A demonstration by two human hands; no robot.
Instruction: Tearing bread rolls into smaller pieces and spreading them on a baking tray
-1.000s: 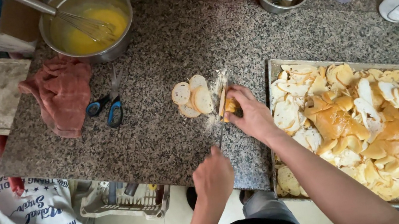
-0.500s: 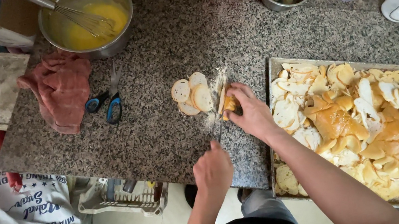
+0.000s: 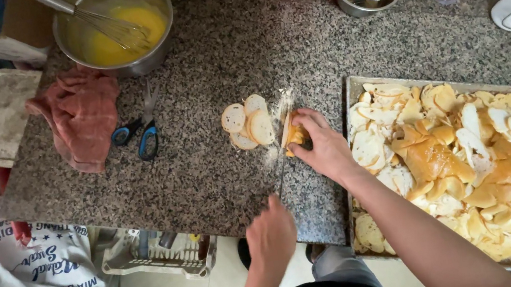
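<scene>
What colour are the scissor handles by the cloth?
Blue and black: the scissors lie on the granite counter beside the reddish cloth. Head view.

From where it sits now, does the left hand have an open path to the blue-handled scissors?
Probably yes: the left hand grips a knife at the counter's front edge, and only bare granite lies between it and the scissors.

Speckled grey granite counter [image 3: 216, 61] carries all items; landmark is the small pile of bread slices [image 3: 247, 123] near its middle. Left of the pile lie blue-handled scissors [image 3: 139, 130] and a crumpled reddish cloth [image 3: 81, 115]; beyond those stands a metal bowl of yellow batter [image 3: 114, 28]. Right of the pile sits a baking tray [image 3: 355, 85] heaped with bread pieces.
</scene>
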